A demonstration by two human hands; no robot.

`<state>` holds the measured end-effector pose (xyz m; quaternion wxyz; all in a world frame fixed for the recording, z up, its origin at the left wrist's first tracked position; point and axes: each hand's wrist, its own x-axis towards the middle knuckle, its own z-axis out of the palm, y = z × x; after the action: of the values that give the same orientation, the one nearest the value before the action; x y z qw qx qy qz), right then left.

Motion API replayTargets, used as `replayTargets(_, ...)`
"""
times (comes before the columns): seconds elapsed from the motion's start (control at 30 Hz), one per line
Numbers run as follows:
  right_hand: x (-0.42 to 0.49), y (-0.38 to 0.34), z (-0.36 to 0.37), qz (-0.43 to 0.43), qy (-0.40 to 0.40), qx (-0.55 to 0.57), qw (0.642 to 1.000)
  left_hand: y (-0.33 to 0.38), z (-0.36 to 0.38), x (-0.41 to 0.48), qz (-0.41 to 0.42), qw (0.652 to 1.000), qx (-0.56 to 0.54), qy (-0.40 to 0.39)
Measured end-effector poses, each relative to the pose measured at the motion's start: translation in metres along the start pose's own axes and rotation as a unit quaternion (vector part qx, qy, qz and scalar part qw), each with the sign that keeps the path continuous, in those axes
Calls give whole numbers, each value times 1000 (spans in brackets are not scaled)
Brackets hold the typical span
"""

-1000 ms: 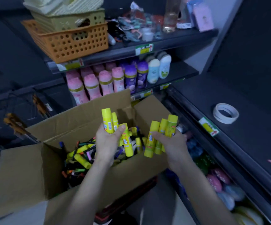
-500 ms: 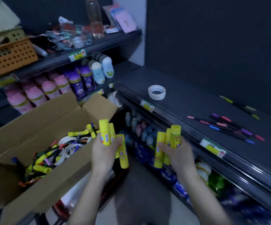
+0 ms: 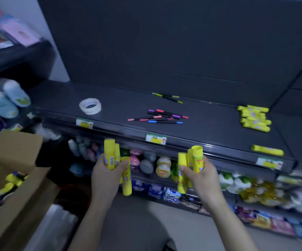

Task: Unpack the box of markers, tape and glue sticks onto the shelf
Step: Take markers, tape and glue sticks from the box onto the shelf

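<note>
While your left hand [image 3: 106,175] and right hand [image 3: 199,175] each grip glue sticks [image 3: 109,153] in curled fingers [image 3: 184,168] short of the shelf [image 3: 210,134], the low left stick [image 3: 126,185] could slip and drop

The setting is a retail shop. Dark metal display shelving [image 3: 219,131] with a flat back panel [image 3: 164,42] stands in tiers. The front edge of the top tier carries a label rail with printed price tags [image 3: 155,139], yellow with a red arrow. The tier below holds rows of like bottles [image 3: 163,167] side by side, and the tier under that holds packeted goods [image 3: 172,194]. A second shelving unit at the left carries capped bottles [image 3: 1,104] in matching rows. Glue sticks [image 3: 255,118] lie piled on the top tier. An open cardboard box [image 3: 14,147] of stock stands at the left.
</note>
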<state>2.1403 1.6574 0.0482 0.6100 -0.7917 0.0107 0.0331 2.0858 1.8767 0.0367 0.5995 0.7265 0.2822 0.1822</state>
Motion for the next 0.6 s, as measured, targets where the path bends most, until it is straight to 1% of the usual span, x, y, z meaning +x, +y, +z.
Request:
replayTargets(0.1, -1, 12, -34, 20, 42, -4, 999, 8, 33, -6, 10, 999, 5, -46)
replayTargets(0.23, 8, 28, -78, 41, 77, -1, 996, 18, 80, -13, 24, 995, 9, -96)
replayTargets(0.37, 30, 35, -124, 47, 97, 14, 994, 33, 139, -11, 30, 993, 8, -116)
replayTargets(0.6, 98, 56, -235, 49, 118, 6, 992, 66, 274, -21, 32, 988, 10, -150)
